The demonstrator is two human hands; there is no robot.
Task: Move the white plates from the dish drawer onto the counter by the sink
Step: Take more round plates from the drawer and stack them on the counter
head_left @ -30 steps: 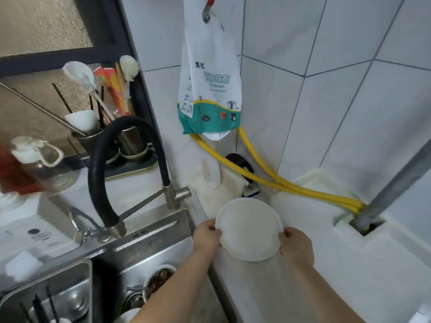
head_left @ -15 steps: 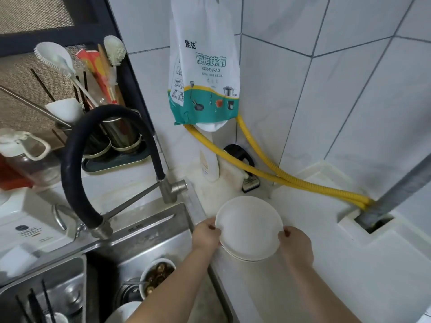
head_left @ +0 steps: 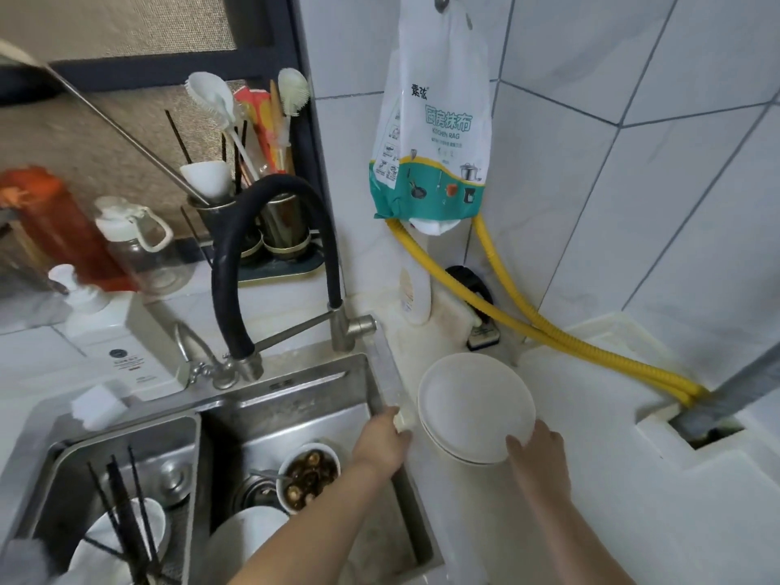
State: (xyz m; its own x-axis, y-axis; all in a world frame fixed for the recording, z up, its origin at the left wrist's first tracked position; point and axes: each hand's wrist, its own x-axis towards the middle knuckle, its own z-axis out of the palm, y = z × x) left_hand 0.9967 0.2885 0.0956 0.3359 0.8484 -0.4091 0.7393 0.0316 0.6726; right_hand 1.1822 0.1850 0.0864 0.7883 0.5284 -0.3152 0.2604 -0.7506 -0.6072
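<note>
A small stack of white plates (head_left: 472, 403) lies on the white counter (head_left: 591, 479) just right of the sink (head_left: 295, 407). My right hand (head_left: 538, 451) grips the stack's near right rim, thumb on top of the upper plate. My left hand (head_left: 382, 443) is off the plates and hovers at the sink's right rim, fingers loosely curled and holding nothing. The dish drawer is out of view.
A black hose faucet (head_left: 270, 255) arches over the sink, which holds a bowl of mushrooms (head_left: 308, 475) and other dishes. Behind the plates stand a white bottle (head_left: 415, 295) and yellow gas hoses (head_left: 548, 331). A grey pipe (head_left: 738, 390) enters a counter cutout at right.
The plates have come down onto the counter. My left hand has let go of the rim and drawn left to the sink edge; my right hand stays on the stack.
</note>
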